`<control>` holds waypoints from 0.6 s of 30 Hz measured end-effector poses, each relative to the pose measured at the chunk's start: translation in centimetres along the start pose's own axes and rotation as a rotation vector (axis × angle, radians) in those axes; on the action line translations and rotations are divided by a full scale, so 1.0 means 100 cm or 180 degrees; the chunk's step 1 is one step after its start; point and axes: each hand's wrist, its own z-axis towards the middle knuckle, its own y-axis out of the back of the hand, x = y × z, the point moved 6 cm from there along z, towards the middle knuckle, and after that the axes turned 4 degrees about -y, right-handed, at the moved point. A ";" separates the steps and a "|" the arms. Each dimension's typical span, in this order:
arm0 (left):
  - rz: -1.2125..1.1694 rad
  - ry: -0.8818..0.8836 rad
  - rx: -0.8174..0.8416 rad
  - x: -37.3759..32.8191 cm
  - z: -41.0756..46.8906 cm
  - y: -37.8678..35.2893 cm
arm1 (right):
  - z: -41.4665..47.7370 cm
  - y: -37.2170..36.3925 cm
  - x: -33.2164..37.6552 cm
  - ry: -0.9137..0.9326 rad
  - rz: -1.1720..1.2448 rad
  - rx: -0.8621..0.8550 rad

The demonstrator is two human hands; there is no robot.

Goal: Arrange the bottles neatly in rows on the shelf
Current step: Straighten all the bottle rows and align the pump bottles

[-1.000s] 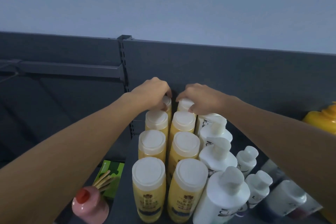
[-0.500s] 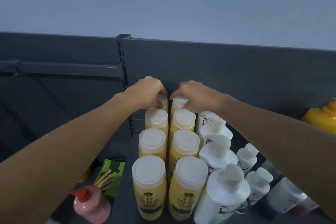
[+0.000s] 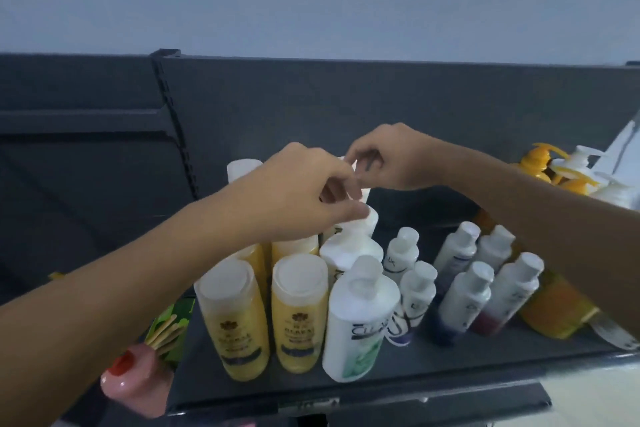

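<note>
Two rows of yellow bottles with white lids stand at the left of the dark shelf. Right beside them runs a row of large white bottles. My left hand reaches over the yellow rows and pinches the cap of the second white bottle. My right hand is just behind it, fingertips closed on the top of a rear white bottle, which is mostly hidden. Several small white bottles stand loosely to the right.
A large orange bottle stands at the right end, under my right forearm. Yellow and white pump bottles are at the back right. A pink bottle and a green box sit lower left, off the shelf's end.
Both hands left the rearmost yellow bottles and moved right onto the row of white bottles. The view has shifted right, showing more small bottles and the orange bottle.
</note>
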 end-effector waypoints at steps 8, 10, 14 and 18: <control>0.0678 0.0325 0.0749 -0.036 -0.022 -0.053 | -0.043 -0.042 0.006 0.0114 0.0420 0.0514; 0.0860 0.0433 0.0699 -0.041 -0.024 -0.059 | -0.043 -0.052 0.008 0.0254 0.0376 0.0348; 0.0783 0.0573 0.0409 -0.048 -0.028 -0.060 | -0.044 -0.054 0.007 0.0457 0.0308 -0.0052; 0.0450 0.0766 0.0327 -0.045 -0.027 -0.060 | -0.051 -0.047 0.002 0.0385 0.0041 -0.0044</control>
